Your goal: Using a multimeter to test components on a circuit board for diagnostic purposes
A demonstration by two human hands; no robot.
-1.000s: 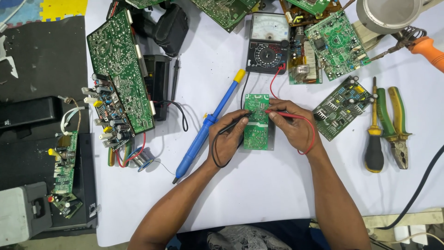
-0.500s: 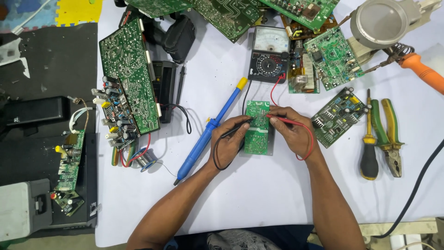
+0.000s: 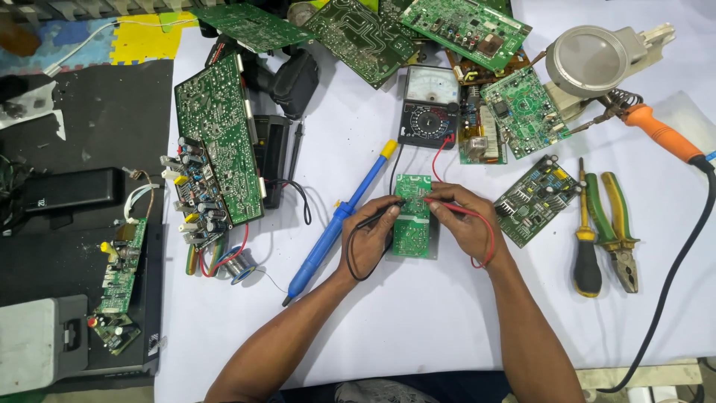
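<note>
On the white table (image 3: 418, 328) a large green circuit board (image 3: 218, 142) lies at left. The black dial multimeter (image 3: 428, 108) and the blue soldering iron (image 3: 335, 220) are near the small green circuit board (image 3: 412, 227) at the centre. The left hand (image 3: 371, 240) pinches the black probe (image 3: 377, 216), the right hand (image 3: 466, 224) pinches the red probe (image 3: 459, 211); both tips touch this board.

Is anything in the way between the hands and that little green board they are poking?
Nothing visible is. Both hands rest right at the small green circuit board. The left hand holds the black probe on it, and the right hand holds the red probe on it. The blue tool lies off to the left.
</note>
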